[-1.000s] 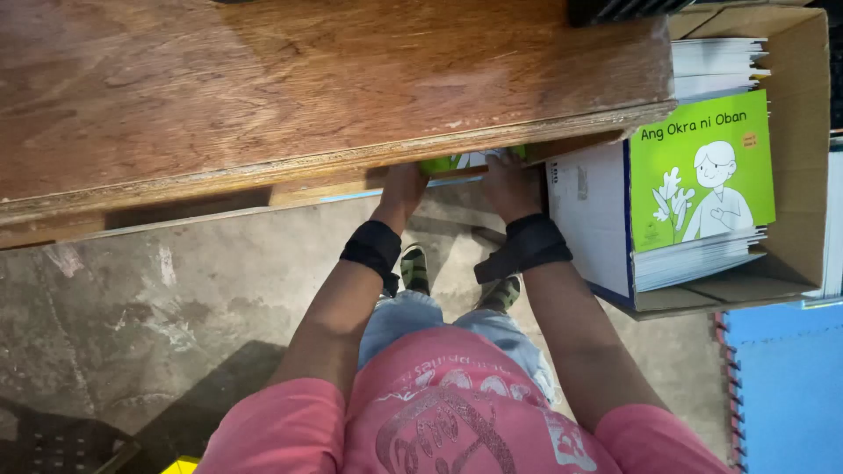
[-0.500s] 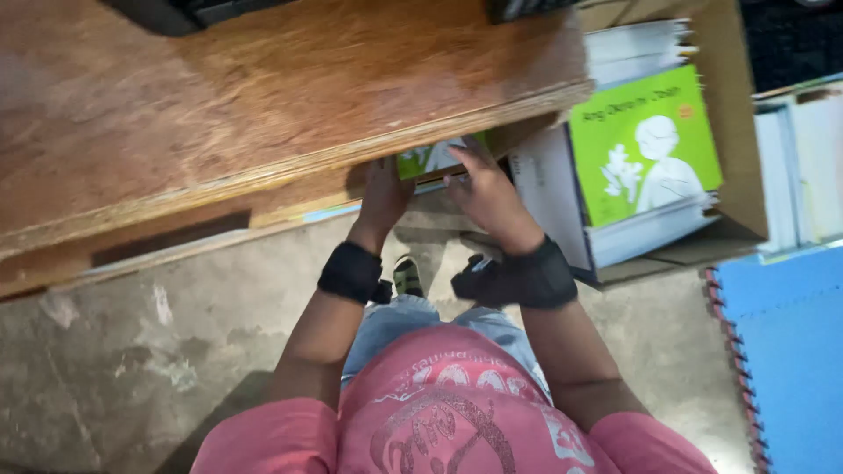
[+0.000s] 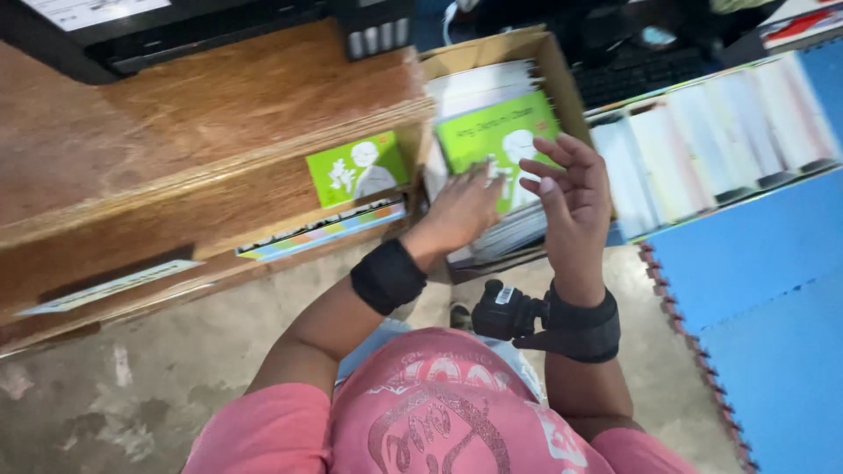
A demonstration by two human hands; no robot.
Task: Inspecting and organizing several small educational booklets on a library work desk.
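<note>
My left hand (image 3: 461,211) reaches into a cardboard box (image 3: 492,48) and rests on the stack of thin books inside, fingers spread over the green cover of the top book (image 3: 492,132). My right hand (image 3: 571,189) hovers just right of it, fingers apart, holding nothing. Both wrists wear black bands, and the right one carries a small black device. Another green book (image 3: 356,169) lies on the shelf under the wooden tabletop (image 3: 193,114), to the left of the box.
A black machine (image 3: 184,26) sits at the back of the wooden table. Rows of white-spined books (image 3: 711,132) stand in a tray to the right. Blue foam mats (image 3: 764,307) cover the floor on the right, over bare concrete (image 3: 123,395).
Both hands have left the shelf under the table and moved right to the box. The green book they held now lies on the shelf. The view has swung right.
</note>
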